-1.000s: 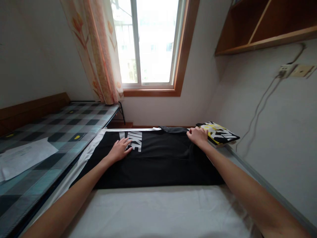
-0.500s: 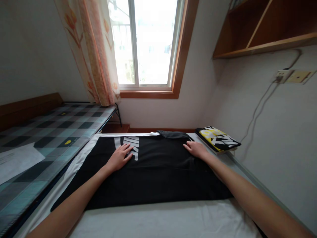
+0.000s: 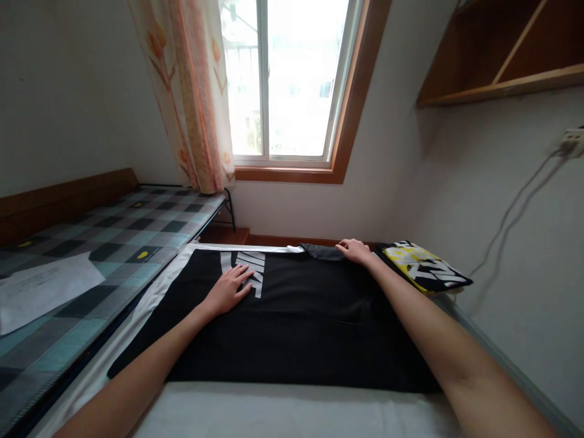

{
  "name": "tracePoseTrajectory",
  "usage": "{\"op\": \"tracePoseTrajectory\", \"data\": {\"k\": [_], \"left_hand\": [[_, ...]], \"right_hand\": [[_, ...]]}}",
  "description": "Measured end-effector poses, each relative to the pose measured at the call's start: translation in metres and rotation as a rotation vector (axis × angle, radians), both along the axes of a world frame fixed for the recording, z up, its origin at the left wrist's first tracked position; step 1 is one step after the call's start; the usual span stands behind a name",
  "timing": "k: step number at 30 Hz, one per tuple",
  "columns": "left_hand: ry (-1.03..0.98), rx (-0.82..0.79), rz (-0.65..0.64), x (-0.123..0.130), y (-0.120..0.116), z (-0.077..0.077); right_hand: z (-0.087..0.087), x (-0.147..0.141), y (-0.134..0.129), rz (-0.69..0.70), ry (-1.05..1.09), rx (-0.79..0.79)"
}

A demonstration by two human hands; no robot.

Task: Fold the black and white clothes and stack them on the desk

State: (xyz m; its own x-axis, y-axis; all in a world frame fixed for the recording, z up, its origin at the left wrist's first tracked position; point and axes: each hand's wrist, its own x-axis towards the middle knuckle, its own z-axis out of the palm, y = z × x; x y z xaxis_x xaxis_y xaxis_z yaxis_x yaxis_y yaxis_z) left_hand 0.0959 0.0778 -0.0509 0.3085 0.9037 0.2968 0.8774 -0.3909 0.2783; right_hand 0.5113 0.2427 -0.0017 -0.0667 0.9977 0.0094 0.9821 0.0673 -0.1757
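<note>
A black T-shirt point(image 3: 314, 328) with a pale grey letter print lies spread and folded over on a white-covered bed. Flat on the print rests my left hand point(image 3: 230, 289), its fingers spread and holding nothing. At the far edge, a dark grey flap point(image 3: 322, 252) of the shirt is turned over. My right hand point(image 3: 356, 250) is at this flap's right end, fingers bent together on the cloth; the fingertips are partly hidden. Just right of that hand sits a folded black, yellow and white garment point(image 3: 424, 266).
To the left stands another bed with a checked mattress point(image 3: 168, 226) and a sheet of paper point(image 3: 50, 292) on it. A curtain point(image 3: 196, 109) hangs beside the window. A wooden shelf point(image 3: 502, 88) and a cable point(image 3: 511, 213) are on the right wall.
My right hand has moved from the shirt's right part up to the flap at the far edge. My left hand stays on the print. The view has turned slightly left.
</note>
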Motion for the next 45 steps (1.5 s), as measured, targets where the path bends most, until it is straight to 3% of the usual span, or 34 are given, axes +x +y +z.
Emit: {"op": "tracePoseTrajectory", "data": {"k": [7, 13, 29, 35, 38, 41, 43, 45], "left_hand": [[0.011, 0.0, 0.023, 0.005, -0.002, 0.005], [0.024, 0.021, 0.04, 0.008, -0.002, 0.006], [-0.001, 0.037, 0.06, 0.011, -0.001, 0.007], [0.002, 0.046, 0.066, 0.01, 0.001, 0.005], [-0.005, 0.044, 0.063, 0.01, 0.001, 0.004], [-0.006, 0.038, 0.06, 0.009, 0.002, 0.004], [-0.006, 0.039, 0.058, 0.008, 0.002, 0.004], [-0.018, 0.037, 0.055, 0.008, 0.001, 0.005]], "right_hand": [[-0.01, -0.024, 0.028, -0.101, 0.014, -0.193], [-0.016, -0.035, 0.04, -0.195, -0.006, -0.207], [-0.017, -0.043, 0.035, -0.184, 0.03, 0.087], [-0.003, -0.045, 0.029, -0.186, 0.305, 0.242], [0.012, -0.04, 0.017, -0.102, 0.508, 0.333], [0.027, -0.027, -0.02, 0.104, 0.716, 0.362], [0.035, -0.015, -0.057, 0.287, 0.704, 0.22], [0.039, -0.002, -0.095, 0.478, 0.552, -0.053]]}}
